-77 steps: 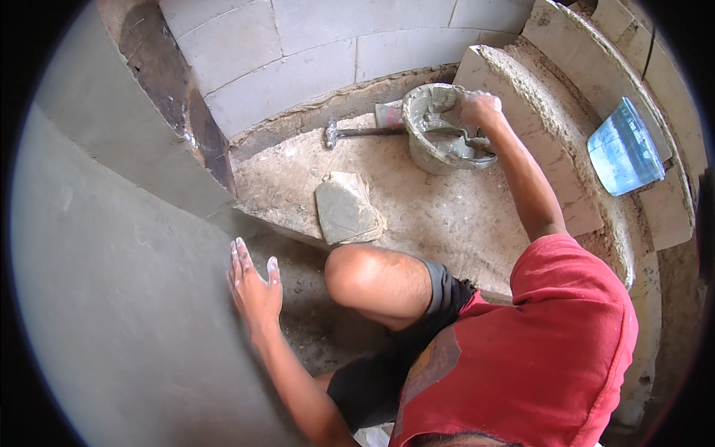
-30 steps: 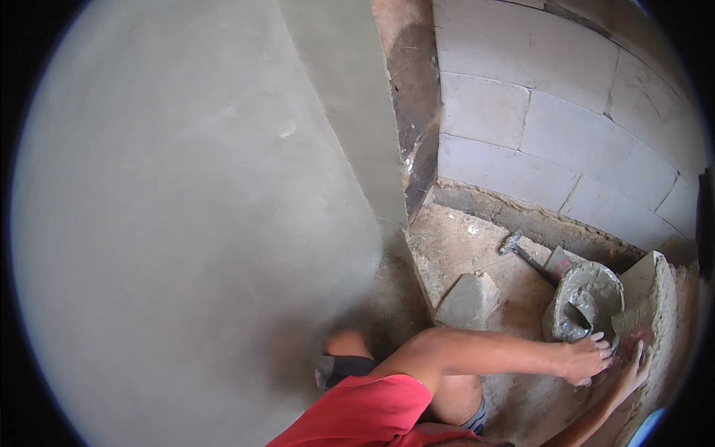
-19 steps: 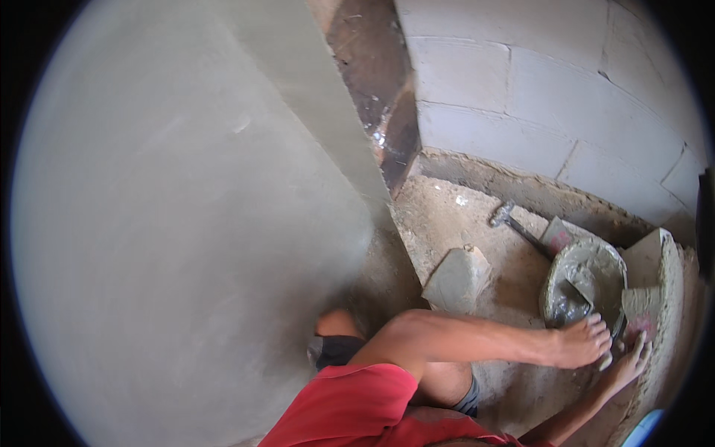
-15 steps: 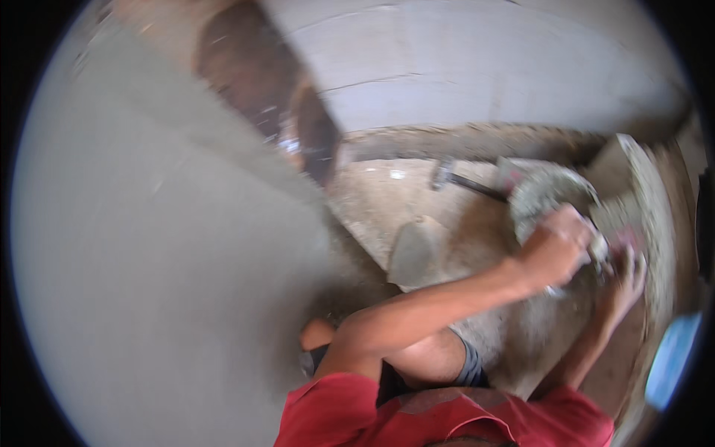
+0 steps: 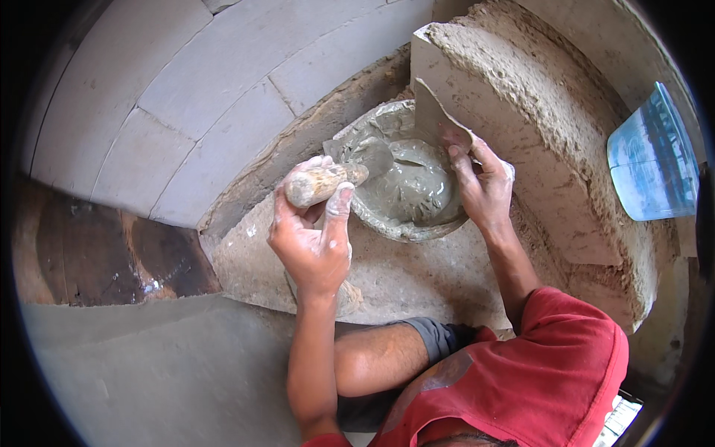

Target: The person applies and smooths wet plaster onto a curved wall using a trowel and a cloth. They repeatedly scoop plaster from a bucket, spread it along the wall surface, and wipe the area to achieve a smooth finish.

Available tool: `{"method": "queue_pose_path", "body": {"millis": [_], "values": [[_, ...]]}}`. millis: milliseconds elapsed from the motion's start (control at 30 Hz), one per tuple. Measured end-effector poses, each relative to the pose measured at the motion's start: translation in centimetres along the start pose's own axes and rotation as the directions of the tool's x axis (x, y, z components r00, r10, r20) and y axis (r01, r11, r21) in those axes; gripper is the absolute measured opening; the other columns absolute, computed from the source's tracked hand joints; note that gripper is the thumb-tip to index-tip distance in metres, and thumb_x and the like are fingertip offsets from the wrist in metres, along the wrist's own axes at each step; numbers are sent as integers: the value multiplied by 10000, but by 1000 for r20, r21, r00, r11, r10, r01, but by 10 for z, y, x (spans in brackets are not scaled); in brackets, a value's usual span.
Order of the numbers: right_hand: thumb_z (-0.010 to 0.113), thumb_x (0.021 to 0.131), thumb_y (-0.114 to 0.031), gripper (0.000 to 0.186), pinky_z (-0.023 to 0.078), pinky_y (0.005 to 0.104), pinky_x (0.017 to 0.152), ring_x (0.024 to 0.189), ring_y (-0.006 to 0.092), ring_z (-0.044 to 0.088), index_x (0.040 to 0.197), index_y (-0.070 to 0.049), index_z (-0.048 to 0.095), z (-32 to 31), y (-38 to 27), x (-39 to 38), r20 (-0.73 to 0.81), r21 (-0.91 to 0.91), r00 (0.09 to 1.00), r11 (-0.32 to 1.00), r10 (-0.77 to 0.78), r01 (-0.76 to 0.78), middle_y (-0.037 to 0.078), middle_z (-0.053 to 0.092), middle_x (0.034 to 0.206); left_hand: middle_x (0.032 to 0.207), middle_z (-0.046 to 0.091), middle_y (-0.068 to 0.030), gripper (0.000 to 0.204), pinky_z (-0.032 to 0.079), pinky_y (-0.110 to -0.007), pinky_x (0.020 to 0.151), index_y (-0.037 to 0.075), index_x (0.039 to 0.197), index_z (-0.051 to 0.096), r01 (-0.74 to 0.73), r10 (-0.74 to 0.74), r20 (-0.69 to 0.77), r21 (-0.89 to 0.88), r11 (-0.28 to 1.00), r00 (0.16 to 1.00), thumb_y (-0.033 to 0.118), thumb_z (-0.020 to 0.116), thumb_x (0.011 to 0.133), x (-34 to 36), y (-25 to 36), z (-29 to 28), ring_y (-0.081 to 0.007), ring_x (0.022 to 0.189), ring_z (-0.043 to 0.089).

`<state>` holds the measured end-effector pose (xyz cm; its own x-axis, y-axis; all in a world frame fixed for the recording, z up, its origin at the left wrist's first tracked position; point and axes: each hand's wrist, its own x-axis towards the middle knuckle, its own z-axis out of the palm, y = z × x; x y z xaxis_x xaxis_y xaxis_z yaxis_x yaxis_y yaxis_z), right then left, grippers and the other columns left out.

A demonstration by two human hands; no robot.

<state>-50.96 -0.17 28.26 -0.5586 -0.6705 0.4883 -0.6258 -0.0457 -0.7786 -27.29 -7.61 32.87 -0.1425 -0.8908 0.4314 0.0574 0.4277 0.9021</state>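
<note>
My left hand is closed around the wooden handle of a trowel. Its blade reaches over a round bucket of wet grey mortar, close to or touching the mix; I cannot tell which. On the bucket's right side, my right hand pinches the lower end of a thin, slightly curved grey sheet, its kind unclear. The sheet stands upright over the far right part of the bucket. Grey smears mark the fingers of both hands.
A rough mortar-topped block ledge curves along the right, with a blue translucent container beyond it. Pale block wall stands at the back left. A dark stained board lies left, above smooth grey plaster.
The view has swung right, bringing the bucket to the middle. My hands, close together at the bucket's right before, are now apart, the left at its left side and the right raising the sheet.
</note>
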Motion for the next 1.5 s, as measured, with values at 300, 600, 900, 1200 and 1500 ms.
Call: {"method": "queue_pose_path", "body": {"millis": [300, 600, 900, 1200, 1500], "values": [[717, 948, 14, 373, 600, 420, 853, 943, 339, 755, 1319, -12, 751, 32, -17, -15, 114, -246, 939, 906, -324, 343, 190, 799, 1139, 1282, 727, -230, 526, 611, -356, 1007, -99, 1362, 558, -170, 180, 64, -137, 976, 982, -56, 811, 903, -11, 15, 2, -242, 1150, 734], [724, 926, 31, 393, 592, 426, 755, 801, 318, 719, 1313, -27, 757, 18, -45, -49, 286, -152, 911, 924, -298, 350, 176, 800, 1016, 1321, 706, -260, 528, 611, -375, 1028, -93, 1372, 543, -227, 220, -70, -120, 966, 973, -47, 810, 919, -5, 5, -2, -268, 1180, 725], [591, 1071, -95, 329, 679, 419, 843, 1076, 215, 730, 1381, 15, 580, -8, -38, 4, 295, 812, 799, 303, 525, -499, 96, 691, 1217, 1377, 646, -280, 514, 577, -432, 1108, -78, 1395, 504, -148, 125, -94, -299, 943, 988, -39, 767, 955, -2, -4, -9, -314, 1296, 659], [605, 1078, -103, 258, 702, 309, 636, 795, 268, 782, 1306, 19, 615, 39, -17, 1, 601, 799, 639, -344, 480, -494, 158, 754, 1038, 1368, 634, -296, 547, 572, -487, 1111, -77, 1398, 491, -253, 253, -41, -314, 915, 967, -19, 777, 935, -9, -3, -2, -380, 1303, 661], [620, 1057, -109, 148, 667, 293, 527, 700, 243, 775, 1140, 13, 633, 39, -30, -34, 711, 700, 546, -370, 442, -611, 133, 776, 897, 1369, 633, -303, 546, 580, -521, 1095, -71, 1406, 475, -323, 318, -64, -265, 908, 946, 21, 770, 955, -9, -8, -3, -414, 1298, 665]]}}
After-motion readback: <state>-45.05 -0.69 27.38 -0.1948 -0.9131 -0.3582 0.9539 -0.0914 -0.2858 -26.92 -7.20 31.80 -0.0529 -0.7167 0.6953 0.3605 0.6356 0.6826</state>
